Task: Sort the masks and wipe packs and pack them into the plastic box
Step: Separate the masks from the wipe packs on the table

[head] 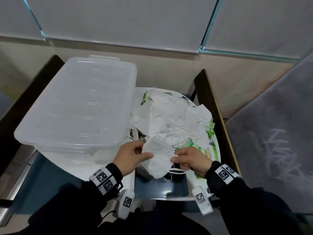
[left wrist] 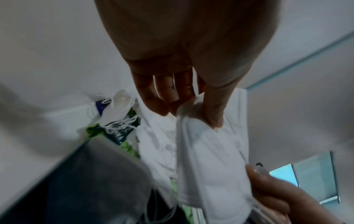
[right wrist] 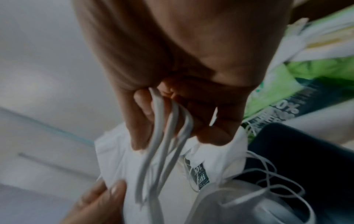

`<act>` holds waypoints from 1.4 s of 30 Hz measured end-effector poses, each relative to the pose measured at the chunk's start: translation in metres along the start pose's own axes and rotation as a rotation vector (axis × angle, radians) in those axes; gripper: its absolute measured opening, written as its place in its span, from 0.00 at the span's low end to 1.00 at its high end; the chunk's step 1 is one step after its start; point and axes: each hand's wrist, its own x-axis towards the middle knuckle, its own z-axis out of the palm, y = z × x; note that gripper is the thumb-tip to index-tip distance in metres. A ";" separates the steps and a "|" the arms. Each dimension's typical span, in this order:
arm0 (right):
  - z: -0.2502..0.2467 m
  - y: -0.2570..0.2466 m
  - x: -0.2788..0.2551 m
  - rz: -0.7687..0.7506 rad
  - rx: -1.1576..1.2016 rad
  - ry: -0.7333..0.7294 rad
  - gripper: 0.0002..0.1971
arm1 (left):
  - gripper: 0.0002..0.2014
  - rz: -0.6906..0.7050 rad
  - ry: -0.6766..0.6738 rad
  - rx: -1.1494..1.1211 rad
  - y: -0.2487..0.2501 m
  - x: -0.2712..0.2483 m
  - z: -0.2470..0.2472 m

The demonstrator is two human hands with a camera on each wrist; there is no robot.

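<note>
Pinched between thumb and fingers (left wrist: 214, 115) of the left hand (head: 131, 156), one edge of a folded white mask (head: 159, 160); pinched at the opposite edge by the right hand (head: 191, 160), with white ear loops (right wrist: 162, 144) bunched among its curled fingers (right wrist: 141, 106). Held just above the near edge of the counter (head: 81, 167), between the two hands, at 6 o'clock from a loose heap of white masks (head: 171, 119). Under and around that heap, green-and-white wipe packs (head: 207, 151), showing mostly at its 5 o'clock and 11 o'clock edges, printing too blurred to read in full. At 9 o'clock from the heap and touching it or nearly so, a translucent plastic box (head: 76, 106) with its lid on, lying flat on the counter. On both wrists, dark sleeves and white bands with square black-and-white markers (head: 102, 177). At 3 o'clock, a dark brown panel edge (head: 213, 116) and grey scuffed flooring (head: 277, 133); at 12 o'clock, pale wall panels with blue-green trim (head: 205, 36).
</note>
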 end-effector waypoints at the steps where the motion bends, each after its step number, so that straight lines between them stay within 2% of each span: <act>1: 0.000 0.004 -0.001 0.017 0.046 0.018 0.09 | 0.08 -0.014 -0.039 0.013 -0.007 -0.003 0.000; 4: 0.005 0.015 -0.003 -0.036 0.066 0.157 0.03 | 0.13 -0.033 -0.092 0.080 -0.020 -0.010 0.002; 5: 0.008 0.020 -0.002 -0.072 0.036 0.199 0.02 | 0.14 -0.042 -0.103 0.121 -0.024 -0.011 0.003; 6: 0.011 0.026 -0.001 -0.096 -0.016 0.220 0.06 | 0.14 -0.053 -0.115 0.157 -0.028 -0.010 0.003; 8: 0.017 0.037 0.002 -0.093 -0.204 0.192 0.14 | 0.18 -0.044 -0.159 0.260 -0.035 -0.009 0.003; 9: 0.020 0.043 0.003 -0.085 -0.329 0.165 0.15 | 0.20 -0.015 -0.189 0.347 -0.037 -0.009 0.003; 12: 0.029 0.058 0.011 -0.114 -0.663 0.226 0.09 | 0.22 0.084 -0.227 0.604 -0.038 -0.007 0.002; 15: 0.041 0.067 0.013 -0.134 -0.719 0.237 0.05 | 0.18 0.171 -0.233 0.700 -0.042 -0.007 0.000; 18: 0.050 0.077 0.017 -0.100 -0.790 0.227 0.07 | 0.11 0.262 -0.310 0.924 -0.048 -0.006 0.003; 23: 0.055 0.081 0.024 -0.087 -0.899 0.236 0.10 | 0.11 0.326 -0.364 1.234 -0.057 -0.004 0.007; 27: 0.066 0.083 0.033 -0.076 -0.982 0.226 0.16 | 0.12 0.334 -0.312 1.270 -0.060 0.000 0.007; 30: 0.068 0.085 0.036 -0.074 -0.938 0.236 0.16 | 0.14 0.336 -0.303 1.249 -0.062 -0.001 0.008; 34: 0.055 0.085 0.032 -0.123 -0.685 0.239 0.13 | 0.15 0.368 -0.239 1.240 -0.067 0.002 0.011; 36: 0.047 0.081 0.027 -0.152 -0.469 0.368 0.10 | 0.14 0.339 -0.227 1.263 -0.069 0.004 0.010; 39: 0.027 0.073 0.027 -0.100 -0.282 0.718 0.05 | 0.12 0.274 -0.231 1.259 -0.065 0.006 0.009; 40: 0.019 0.070 0.030 -0.048 -0.280 0.776 0.05 | 0.13 0.251 -0.234 1.247 -0.063 0.007 0.009; 42: 0.005 0.064 0.040 0.086 -0.367 0.739 0.11 | 0.16 0.207 -0.242 1.172 -0.059 0.012 0.010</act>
